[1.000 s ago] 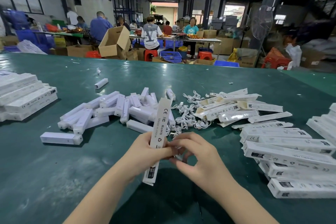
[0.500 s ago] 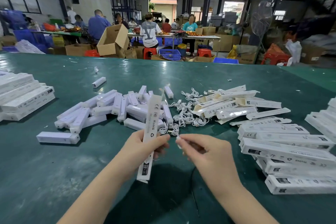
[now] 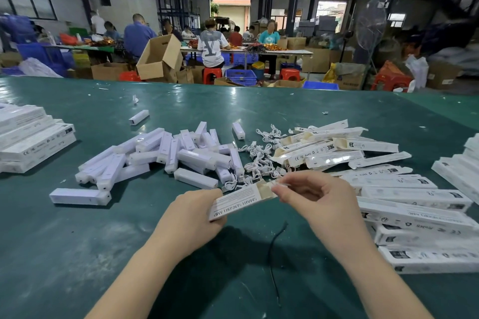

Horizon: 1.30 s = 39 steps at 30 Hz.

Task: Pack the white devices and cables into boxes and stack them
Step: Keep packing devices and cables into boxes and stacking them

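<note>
Long white box (image 3: 239, 201) with an open brown end, held low in the middle over the green table (image 3: 64, 254). Gripped by left hand (image 3: 193, 217); flap pinched by right hand (image 3: 315, 198). "RoHS" readable on flat boxes (image 3: 324, 149) at 1 o'clock. White devices (image 3: 166, 154) at 11 o'clock, cables (image 3: 259, 160) at 12. Box stacks (image 3: 425, 215) at 3 o'clock.

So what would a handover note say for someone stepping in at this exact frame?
Left hand grips a box by its near end. Right hand pinches the flap at its open end.
Devices lie piled at centre, cables beside them, empty boxes right of those.
Done: boxes stacked at left and right.
Left: close this box, stack it, pack the rest.
</note>
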{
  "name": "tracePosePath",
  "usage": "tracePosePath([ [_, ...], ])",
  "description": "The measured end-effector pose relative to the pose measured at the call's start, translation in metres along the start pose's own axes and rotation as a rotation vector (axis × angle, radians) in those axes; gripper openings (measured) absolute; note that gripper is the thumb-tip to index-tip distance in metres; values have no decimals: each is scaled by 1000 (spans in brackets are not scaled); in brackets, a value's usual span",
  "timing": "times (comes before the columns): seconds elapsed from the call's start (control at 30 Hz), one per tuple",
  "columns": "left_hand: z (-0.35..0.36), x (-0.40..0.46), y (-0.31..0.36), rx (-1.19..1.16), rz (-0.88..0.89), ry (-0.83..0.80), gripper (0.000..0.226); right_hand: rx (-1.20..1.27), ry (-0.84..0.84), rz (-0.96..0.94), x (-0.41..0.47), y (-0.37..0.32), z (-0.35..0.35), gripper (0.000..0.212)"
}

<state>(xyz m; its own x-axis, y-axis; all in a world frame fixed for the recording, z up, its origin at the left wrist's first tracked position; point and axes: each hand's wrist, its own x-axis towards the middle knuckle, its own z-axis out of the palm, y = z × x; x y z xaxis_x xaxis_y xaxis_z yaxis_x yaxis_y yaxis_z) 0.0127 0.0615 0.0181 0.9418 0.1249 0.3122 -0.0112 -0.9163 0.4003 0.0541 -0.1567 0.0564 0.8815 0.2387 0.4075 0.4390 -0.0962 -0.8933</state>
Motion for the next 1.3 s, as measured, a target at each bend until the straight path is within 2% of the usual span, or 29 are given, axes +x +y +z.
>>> tracePosePath([
  [0.13, 1, 1, -2, 86, 28, -32, 28, -118, -48, 10, 0, -1, -2, 8],
  [0.33, 2, 2, -5, 121, 60, -62, 22, -183, -170, 8, -2, -1, 1, 21],
  [0.63, 8, 0, -1, 97, 96, -27, 33, -3, -50, 67, -3, 3, 6, 16],
  [0.87, 12, 0, -2, 50, 26, 40, 37, -96, 37, 65, -7, 8, 12, 6],
  [1.07, 13, -1, 0, 29, -10, 64, 37, -177, -55, -22, -8, 11, 17, 14],
  [1.17, 12, -1, 1, 5, -14, 69, 35, -233, -99, -58, -9, 14, 18, 27],
  [1.3, 9, -2, 1, -119, 8, 103, 31, -173, -79, -112, -8, 15, 19, 43],
])
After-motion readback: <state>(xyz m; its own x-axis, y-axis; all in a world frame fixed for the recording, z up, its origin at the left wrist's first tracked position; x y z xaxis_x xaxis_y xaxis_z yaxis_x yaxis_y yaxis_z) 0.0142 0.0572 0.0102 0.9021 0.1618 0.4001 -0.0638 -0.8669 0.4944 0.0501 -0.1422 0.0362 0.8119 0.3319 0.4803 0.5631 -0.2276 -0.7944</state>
